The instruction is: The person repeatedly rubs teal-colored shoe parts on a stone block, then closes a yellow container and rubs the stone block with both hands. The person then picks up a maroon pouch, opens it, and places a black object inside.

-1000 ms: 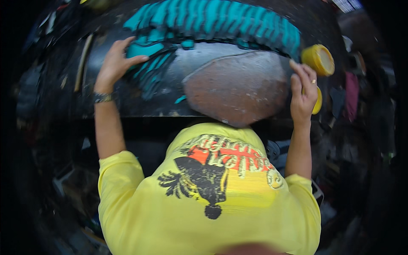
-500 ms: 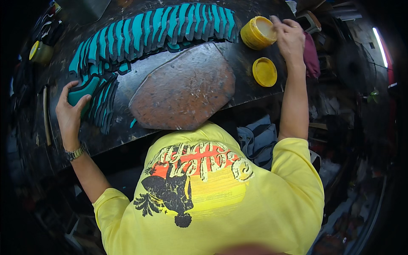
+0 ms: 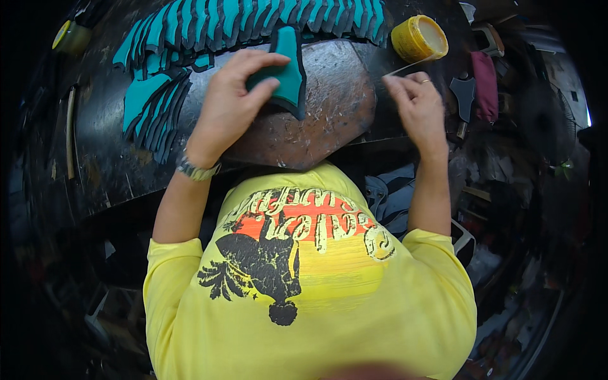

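Note:
My left hand [image 3: 228,95] grips a teal piece with a black border [image 3: 288,79] between thumb and fingers. The piece is tilted above the brown, scuffed many-sided slab [image 3: 342,82] on the dark table. My right hand [image 3: 421,114] is closed in a pinch right of the slab. A thin pale line [image 3: 411,65], a strand or a stick, runs from its fingertips to the rim of the yellow tub [image 3: 408,41]. Pale material fills the tub. What the pinch itself holds is too small to make out.
A long overlapping row of teal and black pieces [image 3: 253,22] lies along the back. Another fanned stack [image 3: 152,104] lies at the left. A wooden stick [image 3: 70,133], a second yellow container [image 3: 71,38], a dark grey shaped piece [image 3: 463,98] and a maroon cloth [image 3: 484,85] lie farther out.
My left hand has lifted the teal piece off the left stack and brought it right, over the slab. My right hand has moved from the tub toward me. The view has shifted.

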A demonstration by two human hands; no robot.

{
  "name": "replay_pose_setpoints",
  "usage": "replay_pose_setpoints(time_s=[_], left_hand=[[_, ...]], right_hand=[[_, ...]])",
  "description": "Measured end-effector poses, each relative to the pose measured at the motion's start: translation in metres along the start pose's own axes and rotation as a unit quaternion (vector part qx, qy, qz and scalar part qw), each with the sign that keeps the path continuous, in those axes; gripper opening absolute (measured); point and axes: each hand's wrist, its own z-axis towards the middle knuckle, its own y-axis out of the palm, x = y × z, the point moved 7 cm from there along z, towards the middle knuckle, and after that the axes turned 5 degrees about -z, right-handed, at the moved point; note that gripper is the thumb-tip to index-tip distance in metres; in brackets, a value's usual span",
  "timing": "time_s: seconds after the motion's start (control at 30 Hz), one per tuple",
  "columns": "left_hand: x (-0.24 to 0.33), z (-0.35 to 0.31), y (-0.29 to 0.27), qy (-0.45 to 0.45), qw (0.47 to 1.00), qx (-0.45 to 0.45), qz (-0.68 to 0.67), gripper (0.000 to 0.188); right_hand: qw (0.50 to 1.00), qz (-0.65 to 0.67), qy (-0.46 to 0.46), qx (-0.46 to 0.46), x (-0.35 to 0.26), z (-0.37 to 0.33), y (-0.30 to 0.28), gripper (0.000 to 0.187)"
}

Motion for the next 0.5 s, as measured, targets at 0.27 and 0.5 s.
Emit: replay_pose_setpoints(time_s=[0.27,0.5], left_hand=[[-0.021,0.006,0.016,-0.033,0.995,-0.043,0.079,0.038],[-0.022,0.006,0.017,-0.026,0.995,-0.039,0.089,0.037]], right_hand=[[0.963,0.003,-0.265,-0.042,-0.07,-0.026,0.075,0.044],[0.958,-0.107,-0.261,-0.054,-0.073,-0.019,0.094,0.06]])
